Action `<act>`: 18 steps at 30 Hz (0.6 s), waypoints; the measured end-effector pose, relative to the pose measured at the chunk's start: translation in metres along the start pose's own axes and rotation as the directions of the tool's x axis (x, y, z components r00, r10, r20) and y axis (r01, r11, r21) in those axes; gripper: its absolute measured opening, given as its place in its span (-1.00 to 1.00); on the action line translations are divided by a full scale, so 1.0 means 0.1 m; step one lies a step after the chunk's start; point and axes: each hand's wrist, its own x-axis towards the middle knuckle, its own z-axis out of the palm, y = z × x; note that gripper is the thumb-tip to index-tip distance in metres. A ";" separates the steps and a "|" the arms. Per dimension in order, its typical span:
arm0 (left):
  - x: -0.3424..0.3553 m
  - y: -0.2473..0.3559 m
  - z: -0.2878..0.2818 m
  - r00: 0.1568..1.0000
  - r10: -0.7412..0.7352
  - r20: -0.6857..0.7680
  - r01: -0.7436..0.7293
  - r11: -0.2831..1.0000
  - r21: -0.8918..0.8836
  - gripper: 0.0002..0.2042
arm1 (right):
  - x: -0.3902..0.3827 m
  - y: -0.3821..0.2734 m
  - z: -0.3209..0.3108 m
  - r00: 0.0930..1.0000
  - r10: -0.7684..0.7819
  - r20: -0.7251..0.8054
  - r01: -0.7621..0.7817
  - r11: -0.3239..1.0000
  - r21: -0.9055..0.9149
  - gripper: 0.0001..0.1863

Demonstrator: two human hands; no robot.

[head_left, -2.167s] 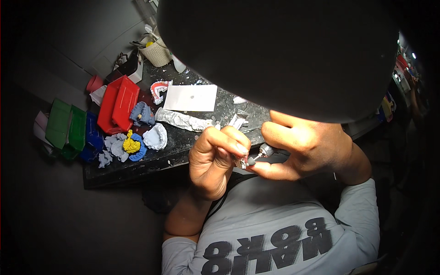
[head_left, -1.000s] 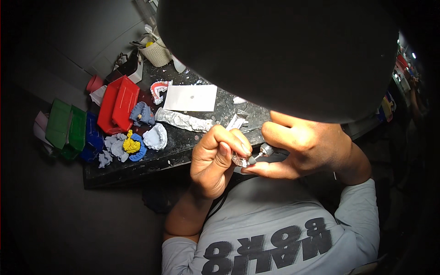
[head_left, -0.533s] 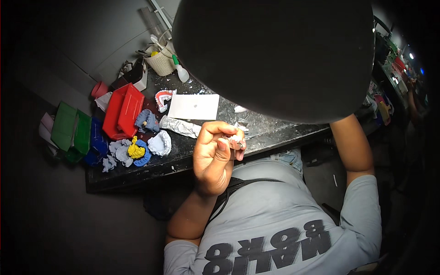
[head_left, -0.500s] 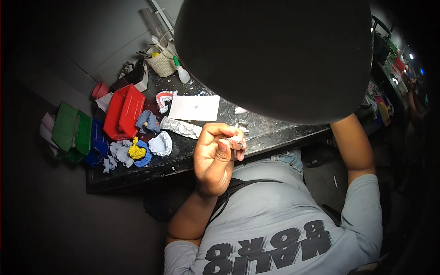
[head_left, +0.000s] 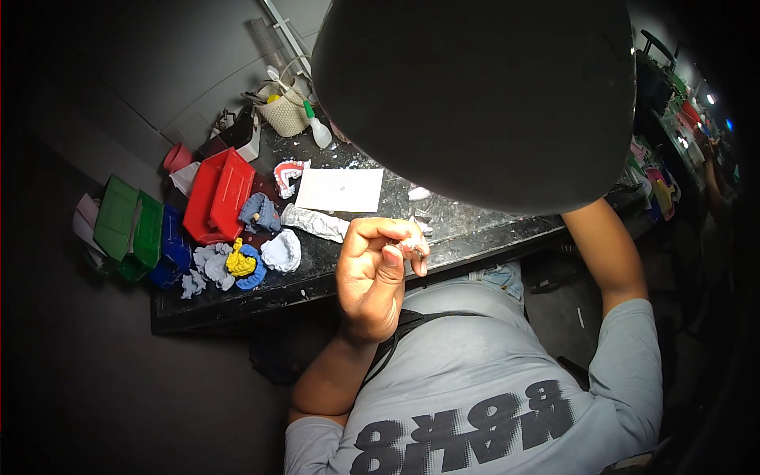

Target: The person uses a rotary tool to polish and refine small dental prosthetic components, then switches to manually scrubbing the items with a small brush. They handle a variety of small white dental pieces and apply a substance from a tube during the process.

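The left hand pinched a translucent dental piece, seemingly for inspection — turning it next called for care; the right grip was hidden, unreadable.

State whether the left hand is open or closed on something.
Closed: the left hand pinches a small piece between thumb and bent fingers, which partly cover it, so its full shape cannot be told.

A large dark rounded shape, cut off by the top edge, hides the right hand. The left hand mostly covers a small translucent piece, its form unclear. Far-right clutter is blurred.
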 end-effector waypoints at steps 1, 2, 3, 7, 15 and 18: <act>0.00 0.01 0.01 1.000 -0.002 -0.002 0.002 1.000 -0.008 -0.82 | 0.01 -0.06 -0.03 0.997 -0.019 -0.073 0.023 0.998 0.050 -0.69; 0.00 0.01 0.02 1.000 -0.005 -0.003 0.005 1.000 -0.021 -0.83 | 0.00 -0.16 -0.08 0.989 -0.038 -0.141 0.054 0.992 0.115 -0.69; -0.01 0.00 0.02 1.000 -0.006 -0.004 0.006 1.000 -0.022 -0.83 | -0.01 -0.29 -0.14 0.977 -0.065 -0.203 0.104 0.976 0.190 -0.69; -0.04 0.00 0.02 0.999 -0.046 0.006 0.047 0.997 -0.064 -0.82 | -0.24 -0.98 -0.28 0.910 -0.225 -0.349 0.373 0.814 0.446 -0.69; -0.09 0.04 0.08 0.986 -0.160 -0.053 0.152 0.979 -0.136 -0.83 | -0.39 -1.27 -0.13 0.906 -0.168 -0.388 0.360 0.786 0.502 -0.70; -0.09 0.02 0.08 0.988 -0.148 -0.044 0.143 0.984 -0.111 -0.83 | -0.39 -1.29 -0.08 0.905 -0.149 -0.400 0.364 0.759 0.541 -0.74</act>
